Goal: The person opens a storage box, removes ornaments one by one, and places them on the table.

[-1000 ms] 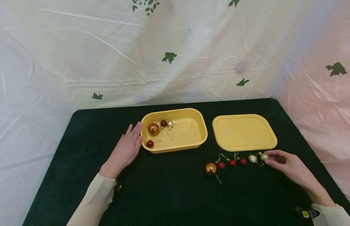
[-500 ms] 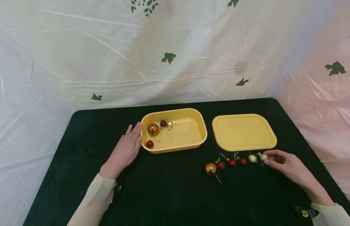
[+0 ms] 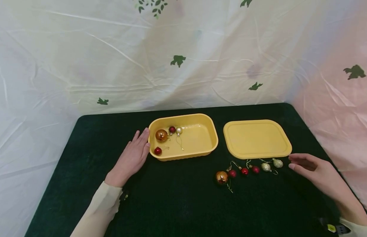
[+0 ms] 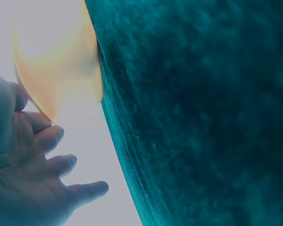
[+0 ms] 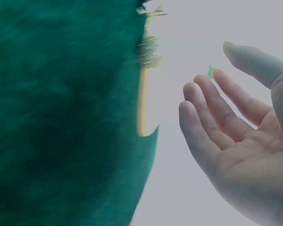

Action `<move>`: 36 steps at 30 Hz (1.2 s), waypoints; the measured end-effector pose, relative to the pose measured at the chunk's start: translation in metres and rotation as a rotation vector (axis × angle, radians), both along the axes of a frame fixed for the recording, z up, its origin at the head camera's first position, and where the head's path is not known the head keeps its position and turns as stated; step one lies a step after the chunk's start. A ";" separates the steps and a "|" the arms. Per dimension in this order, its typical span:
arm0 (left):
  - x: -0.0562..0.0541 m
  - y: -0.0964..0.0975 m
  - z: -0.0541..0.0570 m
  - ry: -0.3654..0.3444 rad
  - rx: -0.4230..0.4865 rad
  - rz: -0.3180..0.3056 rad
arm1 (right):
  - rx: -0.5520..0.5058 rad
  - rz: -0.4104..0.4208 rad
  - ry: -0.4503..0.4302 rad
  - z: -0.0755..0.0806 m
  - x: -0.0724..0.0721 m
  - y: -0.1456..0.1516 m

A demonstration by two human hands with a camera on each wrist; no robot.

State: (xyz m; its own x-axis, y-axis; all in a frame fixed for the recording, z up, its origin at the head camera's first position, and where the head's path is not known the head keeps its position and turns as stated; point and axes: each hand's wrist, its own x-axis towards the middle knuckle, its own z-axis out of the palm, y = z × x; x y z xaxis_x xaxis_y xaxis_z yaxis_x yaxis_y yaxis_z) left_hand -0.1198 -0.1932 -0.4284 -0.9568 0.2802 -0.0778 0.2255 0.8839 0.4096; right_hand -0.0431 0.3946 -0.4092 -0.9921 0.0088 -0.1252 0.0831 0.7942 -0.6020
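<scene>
My left hand [image 3: 133,154] rests with straight fingers against the left wall of a yellow plastic box [image 3: 198,153]. Inside the box lie a large orange bauble [image 3: 161,135], a dark red bauble [image 3: 172,129], a pale gold bauble [image 3: 179,130] and a red bauble [image 3: 158,151]. On the right, my right hand [image 3: 320,171] holds nothing, its fingers relaxed and apart from the nearest glittery gold bauble [image 3: 277,163]. That bauble ends a row with another gold bauble [image 3: 266,167], several red baubles [image 3: 244,171] and an orange bauble [image 3: 221,177].
A yellow lid [image 3: 257,139] lies flat behind the row, to the right of the box. The table [image 3: 171,204] wears a dark green cloth. A pale fabric sheet [image 3: 127,65] with leaf prints hangs behind and at the sides.
My right hand has let go of the end gold bauble and drawn back to the right. That bauble now lies at the end of the row. My left hand has stayed at the box.
</scene>
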 end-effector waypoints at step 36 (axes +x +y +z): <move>0.001 -0.002 0.000 0.018 -0.014 -0.010 | -0.271 0.429 0.283 0.079 -0.055 -0.184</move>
